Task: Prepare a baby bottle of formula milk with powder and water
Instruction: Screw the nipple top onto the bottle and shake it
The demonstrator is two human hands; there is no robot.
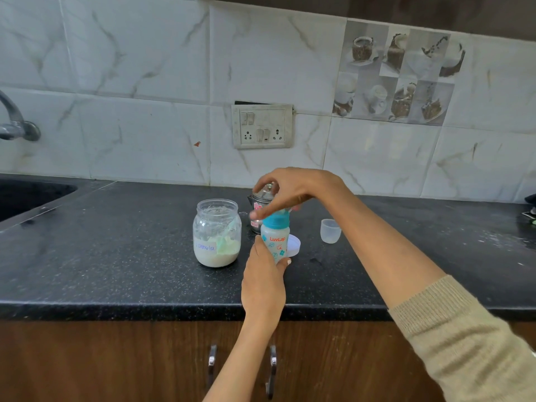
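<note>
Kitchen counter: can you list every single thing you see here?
Clear glass formula jar: one, white powder and green scoop inside, left of bottle.
Baby bottle with blue collar: one, clear, printed, counter centre.
Steel pot with lid: one, silver, behind bottle.
White round lid: one, behind bottle.
Clear plastic cap: one, right of bottle.
Black stone counter: one.
Switchboard: one, white, wall.
Tap: one, metal, far left.
Left hand: grips bottle body.
Right hand: grips bottle top.

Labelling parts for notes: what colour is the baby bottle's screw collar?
Turquoise blue collar, clearest in the head view.
</note>
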